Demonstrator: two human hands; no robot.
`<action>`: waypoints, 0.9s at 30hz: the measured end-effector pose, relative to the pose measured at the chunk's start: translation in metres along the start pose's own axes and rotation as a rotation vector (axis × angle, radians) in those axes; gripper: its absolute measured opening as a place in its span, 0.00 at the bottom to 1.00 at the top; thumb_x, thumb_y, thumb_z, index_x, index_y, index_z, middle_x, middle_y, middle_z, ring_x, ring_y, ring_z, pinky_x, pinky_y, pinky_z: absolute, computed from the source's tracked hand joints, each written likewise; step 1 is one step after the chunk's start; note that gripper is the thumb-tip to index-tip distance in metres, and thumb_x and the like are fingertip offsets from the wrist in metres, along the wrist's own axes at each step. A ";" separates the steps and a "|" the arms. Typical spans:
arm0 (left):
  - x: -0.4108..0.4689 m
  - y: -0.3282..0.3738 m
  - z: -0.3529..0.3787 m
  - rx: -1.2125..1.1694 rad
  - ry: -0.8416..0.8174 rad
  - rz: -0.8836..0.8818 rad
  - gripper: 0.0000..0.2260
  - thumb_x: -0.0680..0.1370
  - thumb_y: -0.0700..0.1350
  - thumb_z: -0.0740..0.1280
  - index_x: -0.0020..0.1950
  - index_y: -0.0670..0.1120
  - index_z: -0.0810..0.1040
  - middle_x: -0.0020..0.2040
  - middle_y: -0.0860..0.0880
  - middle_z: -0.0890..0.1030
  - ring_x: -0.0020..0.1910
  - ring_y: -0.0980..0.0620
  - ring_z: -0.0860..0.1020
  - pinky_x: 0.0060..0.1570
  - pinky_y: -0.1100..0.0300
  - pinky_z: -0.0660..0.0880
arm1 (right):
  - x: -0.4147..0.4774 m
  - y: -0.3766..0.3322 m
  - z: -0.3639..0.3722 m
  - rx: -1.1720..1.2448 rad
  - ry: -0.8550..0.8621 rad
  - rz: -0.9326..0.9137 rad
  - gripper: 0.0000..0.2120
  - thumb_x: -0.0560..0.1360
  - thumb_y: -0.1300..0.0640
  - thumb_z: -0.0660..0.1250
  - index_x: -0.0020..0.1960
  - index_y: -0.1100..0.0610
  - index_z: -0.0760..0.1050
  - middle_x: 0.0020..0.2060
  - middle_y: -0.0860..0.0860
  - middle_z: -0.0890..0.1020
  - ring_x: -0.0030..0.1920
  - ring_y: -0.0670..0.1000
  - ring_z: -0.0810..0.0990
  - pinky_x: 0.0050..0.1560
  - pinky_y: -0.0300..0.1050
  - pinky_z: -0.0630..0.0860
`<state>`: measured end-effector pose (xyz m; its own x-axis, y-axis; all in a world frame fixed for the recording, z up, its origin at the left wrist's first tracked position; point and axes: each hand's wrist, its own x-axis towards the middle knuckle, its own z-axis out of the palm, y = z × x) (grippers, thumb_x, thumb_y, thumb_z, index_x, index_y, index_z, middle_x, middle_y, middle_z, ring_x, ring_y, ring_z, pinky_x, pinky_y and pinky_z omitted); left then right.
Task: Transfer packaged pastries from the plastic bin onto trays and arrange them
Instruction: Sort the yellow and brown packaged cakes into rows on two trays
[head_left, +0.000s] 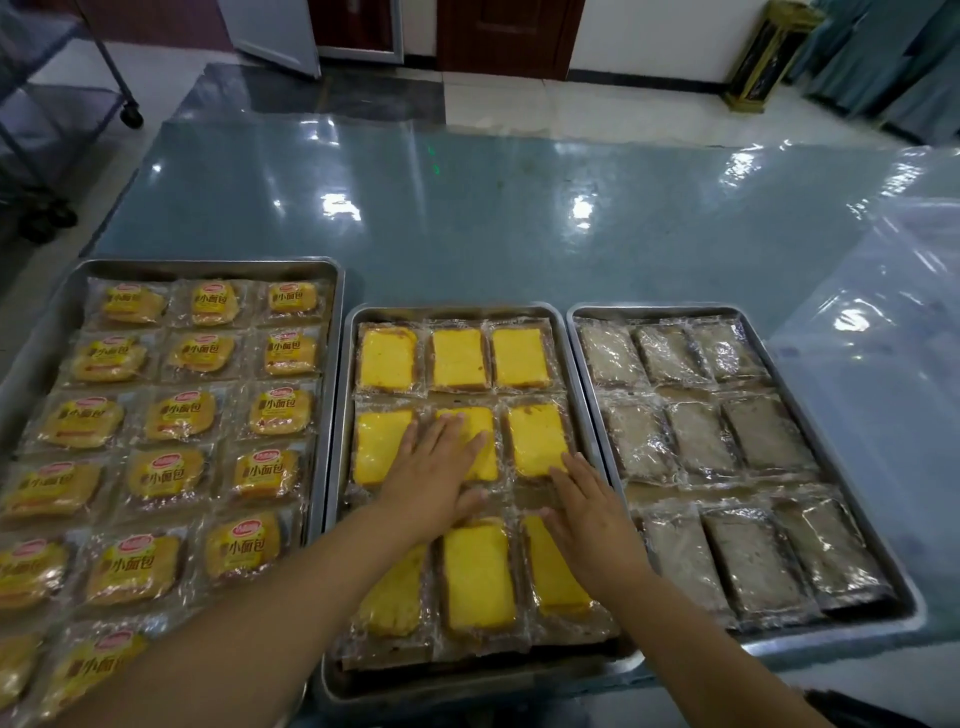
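Left fingers (452, 436) flat atop middle yellow pastry (487, 467)

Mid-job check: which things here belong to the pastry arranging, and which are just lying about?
Job: left tray, bread packs; middle tray, yellow cake packs; right tray, grey-brown packs; left hand and right hand, flat on the yellow cake packs.
Lying about: wheeled cart, gold-and-black stand, dark door. No plastic bin in view.

Both hands flat on wrapped yellow cake slices: left hand (434, 480) mid-row, right hand (589, 514) beside, in the middle steel tray (340, 415).
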<state>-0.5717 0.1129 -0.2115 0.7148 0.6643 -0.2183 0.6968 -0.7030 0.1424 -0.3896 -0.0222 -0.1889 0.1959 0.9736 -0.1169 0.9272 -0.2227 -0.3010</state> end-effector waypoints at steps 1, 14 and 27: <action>0.010 -0.002 -0.004 -0.008 0.009 -0.027 0.32 0.78 0.64 0.52 0.76 0.54 0.42 0.77 0.47 0.40 0.75 0.47 0.38 0.69 0.45 0.35 | -0.004 0.003 -0.002 -0.006 0.015 -0.003 0.25 0.80 0.47 0.56 0.74 0.54 0.60 0.75 0.50 0.58 0.76 0.50 0.52 0.71 0.41 0.49; 0.077 0.005 -0.016 0.034 -0.083 -0.231 0.32 0.77 0.65 0.49 0.76 0.54 0.42 0.78 0.47 0.44 0.76 0.45 0.43 0.71 0.41 0.43 | -0.039 0.088 -0.041 0.075 0.057 -0.003 0.21 0.75 0.59 0.64 0.68 0.56 0.69 0.70 0.54 0.68 0.70 0.55 0.66 0.66 0.47 0.65; 0.113 0.211 -0.011 0.058 0.020 0.181 0.31 0.77 0.63 0.54 0.76 0.53 0.51 0.78 0.46 0.45 0.75 0.47 0.40 0.71 0.42 0.35 | -0.091 0.219 -0.081 -0.055 0.079 0.122 0.20 0.64 0.66 0.73 0.55 0.54 0.80 0.61 0.55 0.77 0.61 0.61 0.74 0.59 0.57 0.71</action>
<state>-0.3428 0.0426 -0.1950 0.8296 0.5303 -0.1746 0.5526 -0.8246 0.1211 -0.1786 -0.1560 -0.1676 0.3302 0.9410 -0.0741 0.9107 -0.3382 -0.2371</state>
